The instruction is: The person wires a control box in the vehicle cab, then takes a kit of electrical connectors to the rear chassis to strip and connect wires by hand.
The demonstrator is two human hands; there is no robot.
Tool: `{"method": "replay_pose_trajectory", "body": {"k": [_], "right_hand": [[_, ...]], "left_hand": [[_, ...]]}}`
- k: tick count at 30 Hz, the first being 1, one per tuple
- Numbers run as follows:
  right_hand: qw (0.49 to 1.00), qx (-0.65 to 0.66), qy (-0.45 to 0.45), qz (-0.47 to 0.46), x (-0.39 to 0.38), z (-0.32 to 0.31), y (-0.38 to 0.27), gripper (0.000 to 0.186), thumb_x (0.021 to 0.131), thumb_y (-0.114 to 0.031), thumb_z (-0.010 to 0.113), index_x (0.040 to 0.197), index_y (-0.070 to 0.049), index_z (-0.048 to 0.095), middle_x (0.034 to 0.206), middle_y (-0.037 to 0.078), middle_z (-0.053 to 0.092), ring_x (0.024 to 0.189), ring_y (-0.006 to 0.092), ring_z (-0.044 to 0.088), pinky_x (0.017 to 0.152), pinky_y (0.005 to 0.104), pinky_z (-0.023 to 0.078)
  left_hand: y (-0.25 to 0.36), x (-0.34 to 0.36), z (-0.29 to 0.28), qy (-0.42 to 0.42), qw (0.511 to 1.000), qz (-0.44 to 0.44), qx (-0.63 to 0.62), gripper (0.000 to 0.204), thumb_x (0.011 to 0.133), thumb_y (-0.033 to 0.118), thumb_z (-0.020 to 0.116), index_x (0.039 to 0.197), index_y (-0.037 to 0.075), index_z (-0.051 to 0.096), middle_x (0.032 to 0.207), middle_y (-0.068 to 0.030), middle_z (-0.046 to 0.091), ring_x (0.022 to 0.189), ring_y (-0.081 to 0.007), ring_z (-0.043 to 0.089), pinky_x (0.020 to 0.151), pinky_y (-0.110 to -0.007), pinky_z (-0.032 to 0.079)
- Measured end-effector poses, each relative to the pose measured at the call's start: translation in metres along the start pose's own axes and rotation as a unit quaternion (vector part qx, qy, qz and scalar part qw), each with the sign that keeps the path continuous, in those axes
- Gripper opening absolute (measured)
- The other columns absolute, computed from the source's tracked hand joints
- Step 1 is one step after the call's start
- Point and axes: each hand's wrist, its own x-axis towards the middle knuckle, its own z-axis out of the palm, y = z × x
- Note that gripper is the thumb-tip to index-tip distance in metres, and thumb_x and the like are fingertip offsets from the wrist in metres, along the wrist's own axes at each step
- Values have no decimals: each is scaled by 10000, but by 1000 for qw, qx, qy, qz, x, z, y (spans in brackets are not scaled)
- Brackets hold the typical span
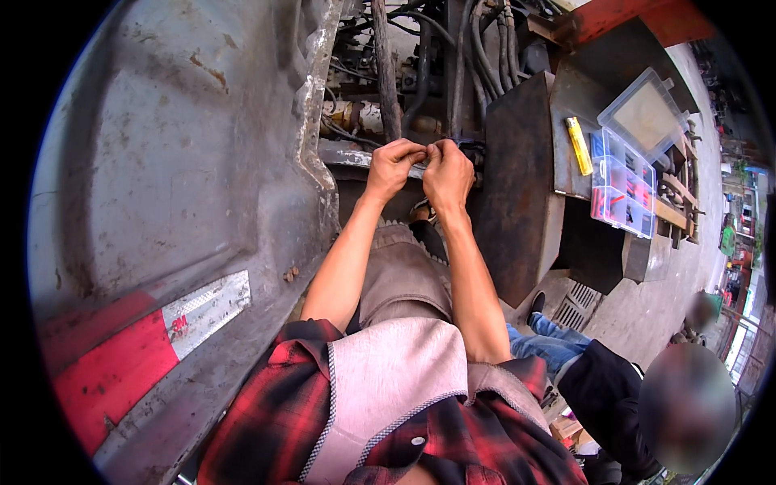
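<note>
My left hand [393,167] and my right hand [448,172] meet in front of my body, fingertips pinched close together. Whatever lies between the fingers is too small to make out. Just beyond them stand a worn wooden-looking pole [386,73] and dark hoses [483,48] of a machine. A yellowish cylinder [356,115] with flaking paint sits behind my left hand. To the right, a clear plastic compartment box [624,182] with its lid raised holds small red and blue pieces. Beside the box lies a yellow tube-shaped item [579,145].
A grey dented metal panel [186,153] with a red and white reflective strip [206,311] fills the left. A rusty steel box [513,186] stands close to my right arm. At lower right another person [602,388] in dark top and jeans is nearby, beside a floor grate [577,305].
</note>
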Motion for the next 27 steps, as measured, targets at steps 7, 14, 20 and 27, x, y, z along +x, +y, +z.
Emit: {"method": "replay_pose_trajectory", "body": {"k": [7, 14, 20, 27], "right_hand": [[998, 40, 25, 37, 16, -3, 1, 171, 930, -185, 584, 935, -30, 657, 865, 189, 672, 825, 406, 641, 713, 478, 483], [983, -183, 34, 0, 22, -7, 12, 147, 884, -141, 623, 987, -46, 668, 1001, 125, 574, 1015, 332, 566, 792, 438, 505], [992, -93, 83, -5, 26, -2, 26, 114, 876, -153, 642, 918, -58, 688, 969, 107, 582, 964, 315, 576, 761, 429, 496], [992, -56, 109, -16, 21, 4, 29, 85, 870, -166, 653, 902, -95, 687, 923, 83, 565, 904, 298, 574, 728, 414, 485]], "left_hand": [[-8, 0, 8, 50, 995, -80, -29, 100, 837, 20, 691, 923, -20, 720, 794, -62, 702, 719, -97, 625, 649, -244, 484], [-22, 9, 18, 49, 988, -142, -32, 148, 859, 113, 712, 922, -21, 727, 722, -44, 691, 655, -74, 602, 605, -245, 478], [-20, 20, 31, 51, 988, -143, -41, 178, 882, 125, 706, 957, -35, 719, 736, -14, 664, 635, -65, 558, 580, -228, 449], [-24, 30, 38, 51, 977, -172, -119, 196, 877, 129, 714, 971, -43, 717, 755, -26, 672, 644, -73, 568, 585, -219, 453]]}}
